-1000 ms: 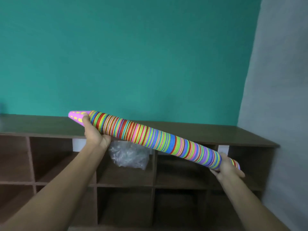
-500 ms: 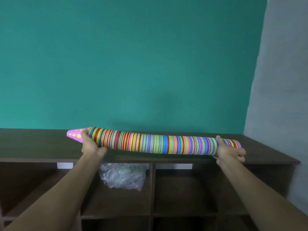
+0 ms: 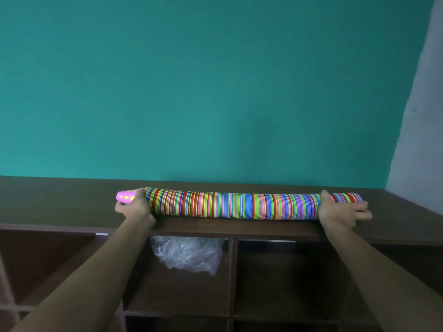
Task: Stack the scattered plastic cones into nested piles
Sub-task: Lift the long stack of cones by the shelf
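Long nested pile of cones (image 3: pixel 239 203), multicolour rims, lies on its side on top of the dark wood shelf unit (image 3: pixel 60 202), running left-right, parallel to the front edge & nearer it than the back edge by the teal wall (image 3: pixel 215 92). Pink tip cone (image 3: pixel 124 197) w/ yellow marks sticks out at the pile's left end; open rim end points toward the unit's right edge. Left hand (image 3: pixel 135 208) grips the pile just behind the pink tip, fingers curled round the pile, thumb showing under the tip. Right hand (image 3: pixel 340 210) is at the pile's right end, thumb up over the top of the rims, fingers stretched out along the front side toward the open end; whether that grip is wrapped round or just pressed flat, can't tell. Below, in the cubby left of the centre divider, a crumpled clear plastic bag (image 3: pixel 187 254). Grey wall (image 3: pixel 422 140) at far right.
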{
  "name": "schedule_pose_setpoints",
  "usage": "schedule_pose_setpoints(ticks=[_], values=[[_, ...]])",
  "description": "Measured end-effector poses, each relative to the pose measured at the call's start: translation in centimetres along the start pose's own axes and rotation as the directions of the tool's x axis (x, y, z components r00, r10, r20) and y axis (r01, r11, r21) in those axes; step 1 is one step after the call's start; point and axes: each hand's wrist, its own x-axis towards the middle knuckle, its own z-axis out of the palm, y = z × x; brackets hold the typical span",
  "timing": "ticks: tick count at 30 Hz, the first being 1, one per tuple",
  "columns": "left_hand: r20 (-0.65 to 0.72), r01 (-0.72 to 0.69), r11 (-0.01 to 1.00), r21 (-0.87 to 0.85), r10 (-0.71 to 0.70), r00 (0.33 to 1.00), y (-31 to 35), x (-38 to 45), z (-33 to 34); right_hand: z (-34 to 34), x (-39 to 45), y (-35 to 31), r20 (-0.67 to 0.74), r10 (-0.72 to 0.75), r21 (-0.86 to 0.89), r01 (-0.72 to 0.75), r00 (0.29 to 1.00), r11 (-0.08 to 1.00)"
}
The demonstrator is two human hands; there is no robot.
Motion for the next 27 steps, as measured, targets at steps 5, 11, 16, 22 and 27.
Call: schedule_pose_setpoints(ticks=[5,11,16,22,27], values=[[0.009,-0.153,0.938,0.312,0.158,0.987,0.6,1.2,-0.1,-0.3,0.5,0.1,0.003,-0.026,-0.241,0.026,1.0,0.97],[0.255,-0.484,0.518,0.705,0.452,0.855,0.0,0.9,-0.8,-0.6,0.4,1.3,0.204,-0.135,-0.365,0.203,0.97,0.909],[0.73,-0.744,-0.021,0.668,0.217,0.648,-2.1,0.0,-1.3,-1.7,1.0,2.4,0.431,-0.196,-0.342,0.36,0.881,0.868],[0.74,-0.712,-0.202,0.672,0.232,0.632,-3.5,0.9,0.6,0.2,3.1,2.8,0.486,-0.255,-0.361,0.457,0.836,0.813],[0.749,-0.709,-0.24,0.663,0.218,0.626,-5.2,3.6,4.2,3.7,5.8,2.6,0.475,-0.28,-0.348,0.471,0.834,0.811]])
